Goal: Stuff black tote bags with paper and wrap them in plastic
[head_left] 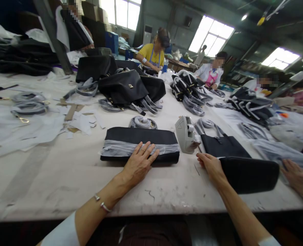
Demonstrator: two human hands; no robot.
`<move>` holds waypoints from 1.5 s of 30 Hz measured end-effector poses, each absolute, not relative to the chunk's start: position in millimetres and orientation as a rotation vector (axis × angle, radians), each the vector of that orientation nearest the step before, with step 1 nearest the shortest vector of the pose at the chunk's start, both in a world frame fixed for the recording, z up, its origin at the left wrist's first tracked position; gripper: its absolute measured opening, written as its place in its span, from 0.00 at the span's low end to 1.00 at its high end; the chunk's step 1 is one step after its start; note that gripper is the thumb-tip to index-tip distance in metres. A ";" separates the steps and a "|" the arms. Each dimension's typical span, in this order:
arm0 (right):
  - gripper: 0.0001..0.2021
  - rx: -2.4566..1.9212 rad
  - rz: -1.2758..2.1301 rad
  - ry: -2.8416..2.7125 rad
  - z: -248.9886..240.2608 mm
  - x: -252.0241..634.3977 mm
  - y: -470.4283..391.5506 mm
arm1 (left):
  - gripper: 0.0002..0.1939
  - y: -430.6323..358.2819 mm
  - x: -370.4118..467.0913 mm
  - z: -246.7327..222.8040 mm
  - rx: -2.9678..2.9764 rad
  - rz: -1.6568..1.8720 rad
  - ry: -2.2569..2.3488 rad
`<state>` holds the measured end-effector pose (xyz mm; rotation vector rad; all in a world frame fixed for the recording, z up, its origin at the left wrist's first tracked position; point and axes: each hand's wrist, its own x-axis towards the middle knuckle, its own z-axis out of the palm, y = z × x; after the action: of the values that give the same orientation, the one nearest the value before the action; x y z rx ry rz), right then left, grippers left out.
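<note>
My left hand [139, 163] lies flat with fingers spread on a black bag [141, 135], over the translucent wrap [118, 148] around its middle. To the right, my right hand [210, 166] has thumb and fingertips pressed together near a grey tape dispenser [186, 134]; something tiny and pale shows at the fingertips, too small to name. Beside that hand lies a black padded piece [251, 175], with another black bag [223, 146] behind it. A wrapped strap coil [143, 122] sits just behind the wrapped bag.
Black bags [123, 87] are piled at the back. Coiled straps [30, 106] and paper scraps [83, 121] lie left. Another person's hand [297, 176] rests on a plastic-wrapped item [282, 153] at right. Several people work farther back. The table's edge [151, 212] runs in front.
</note>
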<state>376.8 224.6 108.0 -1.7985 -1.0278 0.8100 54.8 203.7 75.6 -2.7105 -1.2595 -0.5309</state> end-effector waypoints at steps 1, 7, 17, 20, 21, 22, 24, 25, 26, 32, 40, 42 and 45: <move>0.16 -1.778 0.822 -1.094 114.6 369.1 221.9 | 0.32 203.5 54.9 75.9 -2.713 -0.524 -1.263; 0.16 -1.594 1.113 -1.817 166.3 280.3 237.1 | 0.29 203.0 56.2 75.9 -2.682 -0.495 -1.270; 0.12 -1.963 0.598 -2.474 170.6 234.1 287.1 | 0.28 204.8 55.5 74.0 -2.686 -0.493 -1.247; 0.16 -2.124 0.419 -2.516 173.8 236.6 291.5 | 0.28 205.6 55.3 75.2 -2.701 -0.497 -1.241; 0.17 -2.171 0.333 -2.509 174.2 238.6 292.3 | 0.28 205.8 55.2 75.8 -2.705 -0.498 -1.243; 0.19 -2.199 0.261 -2.490 174.1 241.6 292.6 | 0.29 206.0 55.1 76.3 -2.708 -0.499 -1.247; 0.21 -2.213 0.186 -2.434 172.9 252.0 291.2 | 0.30 206.2 54.8 77.3 -2.717 -0.496 -1.253; 0.21 -2.208 0.172 -2.395 172.4 259.8 289.5 | 0.31 206.2 54.7 77.6 -2.721 -0.495 -1.252; 0.20 -2.201 0.160 -2.352 172.4 269.8 287.3 | 0.31 206.1 54.5 77.7 -2.722 -0.495 -1.252; 0.15 -2.158 0.371 -1.871 187.1 360.0 277.3 | 0.30 204.2 54.3 76.7 -2.705 -0.540 -1.237; 0.15 -2.072 0.712 -1.351 162.7 399.7 295.6 | 0.35 209.9 55.7 74.2 -2.612 -0.593 -1.204; 0.17 -2.025 0.761 -1.323 158.8 389.0 295.5 | 0.33 210.1 56.0 69.0 -2.566 -0.690 -1.132; 0.14 -1.950 0.805 -1.332 158.4 376.7 299.8 | 0.29 217.1 55.1 51.6 -2.479 -0.896 -1.089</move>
<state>376.7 299.8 158.4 -1.9500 -1.3315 0.8053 55.1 217.1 51.6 -2.4794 -1.0895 -0.8965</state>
